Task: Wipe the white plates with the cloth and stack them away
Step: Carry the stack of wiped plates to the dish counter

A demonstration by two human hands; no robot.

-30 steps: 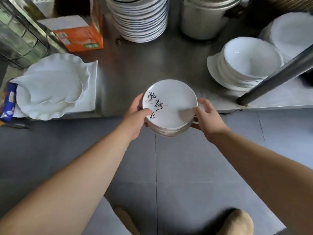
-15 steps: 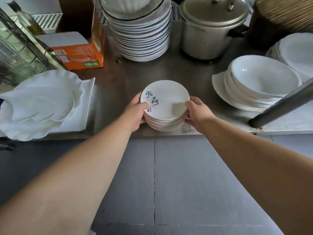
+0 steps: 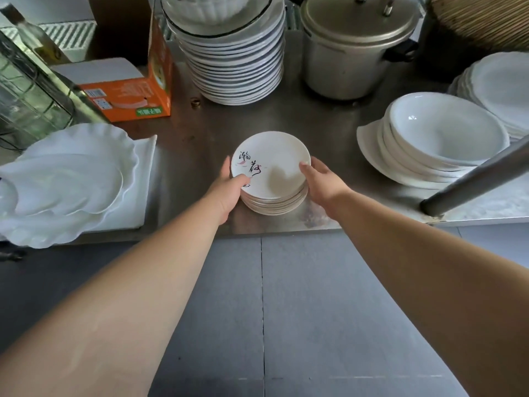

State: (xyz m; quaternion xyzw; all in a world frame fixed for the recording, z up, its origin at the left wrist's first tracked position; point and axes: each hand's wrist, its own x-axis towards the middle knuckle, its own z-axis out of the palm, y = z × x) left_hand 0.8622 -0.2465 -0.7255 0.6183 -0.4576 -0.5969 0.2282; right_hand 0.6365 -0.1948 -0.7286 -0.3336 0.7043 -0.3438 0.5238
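Holds plates (image 3: pixel 274 167) near table (image 3: pixel 200 144) front edge — left hand (image 3: pixel 226 193) one side, right hand (image 3: pixel 323 181) the other, fingers curled round the stack.

A restaurant kitchen: steel counter (image 3: pixel 286 121), tall plate stacks (image 3: pixel 234 61), big lidded pot (image 3: pixel 346 53).

Both bare forearms stretched forward and converged. The left hand (image 3: pixel 226 190) curled round one side of a stack of small plates (image 3: pixel 276 156), thumb on its top; the right hand (image 3: pixel 323 181) clasped the opposite side.
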